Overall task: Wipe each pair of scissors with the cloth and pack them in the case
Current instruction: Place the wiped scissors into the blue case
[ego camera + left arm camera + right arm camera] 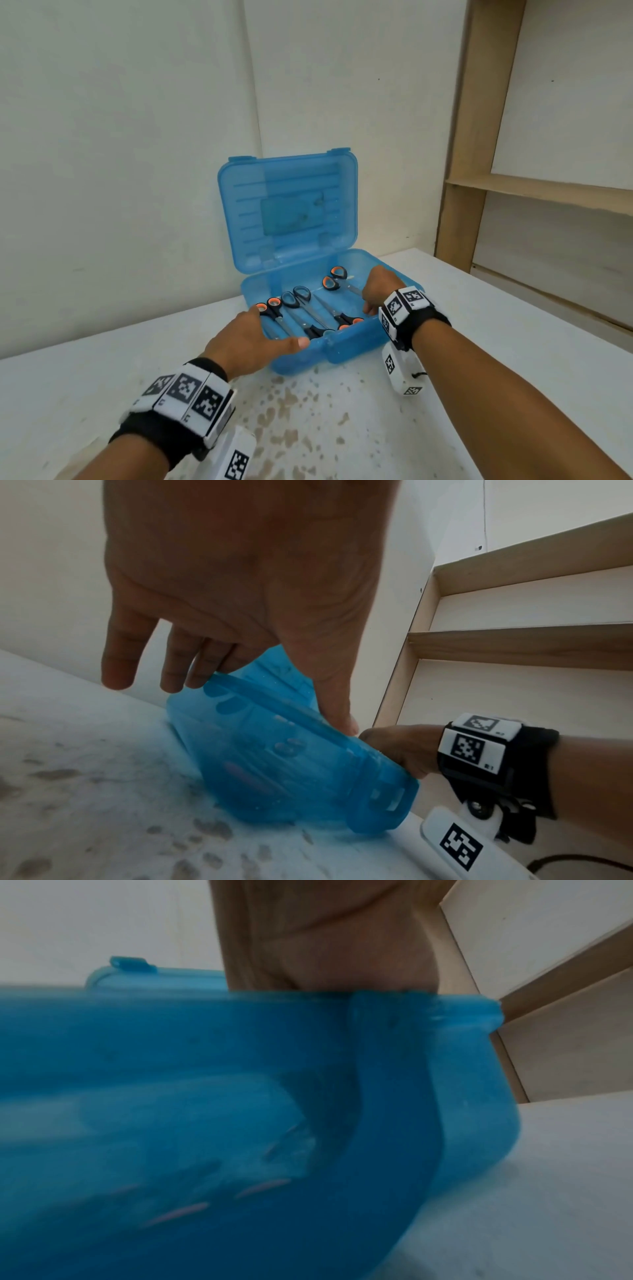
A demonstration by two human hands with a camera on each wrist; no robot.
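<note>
A blue translucent case (342, 353) stands open on the white table, its lid (291, 205) upright at the back. Several scissors (308, 308) with black and orange handles lie side by side in the base. My left hand (263, 329) rests on the case's near left corner with straight fingers. In the left wrist view its thumb (342, 718) presses the rim of the case (291, 764). My right hand (380, 291) hooks its fingers over the right rim; the case wall (240, 1096) hides its fingertips in the right wrist view. No cloth is in view.
The table (291, 411) carries brown stains in front of the case. A wall stands close behind the lid. A wooden shelf unit (534, 192) rises at the right, beyond the table's right edge.
</note>
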